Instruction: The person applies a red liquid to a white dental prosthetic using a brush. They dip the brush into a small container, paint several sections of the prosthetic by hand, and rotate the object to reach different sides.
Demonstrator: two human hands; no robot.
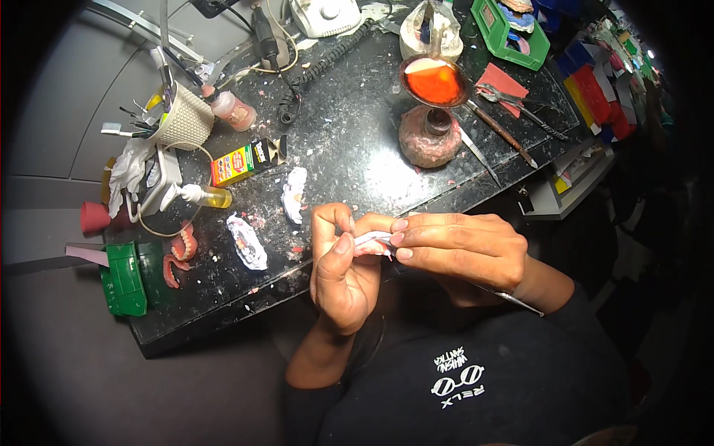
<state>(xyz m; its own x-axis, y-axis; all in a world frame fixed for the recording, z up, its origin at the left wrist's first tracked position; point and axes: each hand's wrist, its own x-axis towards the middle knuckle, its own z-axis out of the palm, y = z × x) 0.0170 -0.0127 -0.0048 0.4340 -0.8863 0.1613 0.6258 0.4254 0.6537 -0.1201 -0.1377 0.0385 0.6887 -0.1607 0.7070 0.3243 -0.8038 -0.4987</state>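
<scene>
Just beyond the bench's front edge, my left hand (338, 279) is closed on a small pink and white dental piece (372, 245). My right hand (465, 253) pinches the same piece from above with its fingertips, and a thin metal instrument (520, 302) sticks out from under that hand. Two white lumpy pieces with tooth-coloured spots, one (247, 243) near the left hand and one (294, 195) farther back, lie on the bench. Pink dentures (186, 245) rest to their left. The underside of the held piece is partly hidden by my fingers.
The dark bench (335, 126) bears a pan of orange liquid (433, 80) above a round burner (424, 145), metal tools (498, 137), a green tray (509, 33), a yellow box (232, 165), bottles (230, 111), a brush holder (186, 119) and a green container (125, 286).
</scene>
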